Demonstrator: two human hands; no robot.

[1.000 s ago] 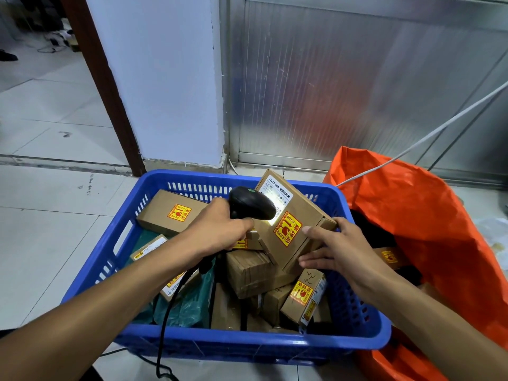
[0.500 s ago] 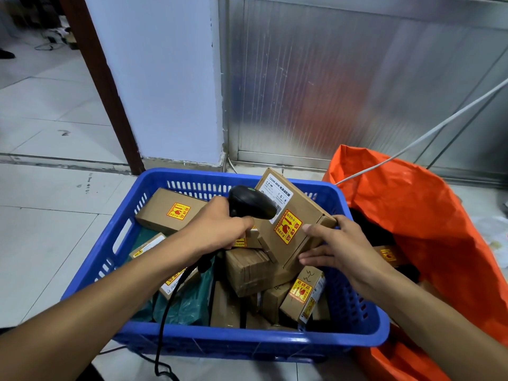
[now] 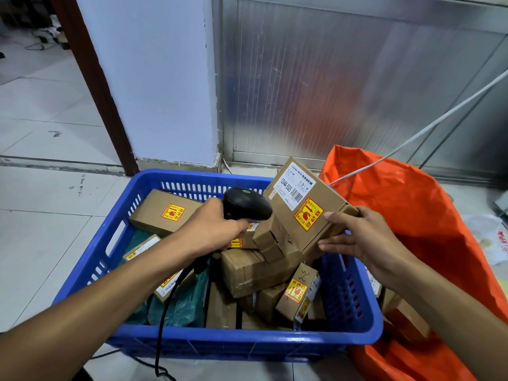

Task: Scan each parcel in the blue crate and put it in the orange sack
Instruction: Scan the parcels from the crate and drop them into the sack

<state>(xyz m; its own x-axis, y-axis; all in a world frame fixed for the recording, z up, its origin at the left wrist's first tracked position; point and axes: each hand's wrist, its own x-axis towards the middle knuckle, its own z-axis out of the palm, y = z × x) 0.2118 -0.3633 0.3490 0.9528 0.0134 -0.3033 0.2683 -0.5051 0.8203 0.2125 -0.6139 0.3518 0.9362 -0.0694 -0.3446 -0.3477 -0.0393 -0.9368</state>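
Note:
A blue crate on the floor holds several brown cardboard parcels with yellow-red stickers. My left hand grips a black handheld scanner over the crate, its head pointing right. My right hand holds a flat cardboard parcel tilted above the crate's right side, its white barcode label facing up toward the scanner. The orange sack stands open just right of the crate, with a few parcels inside.
The scanner's black cable hangs over the crate's front rim. A green plastic bag lies among the parcels. A white cable runs diagonally over the sack. A white pillar and a metal wall stand behind.
My right hand has lifted the parcel up and to the right, away from the scanner's head. The scan light seen on the label a second ago is gone. The left hand has barely moved.

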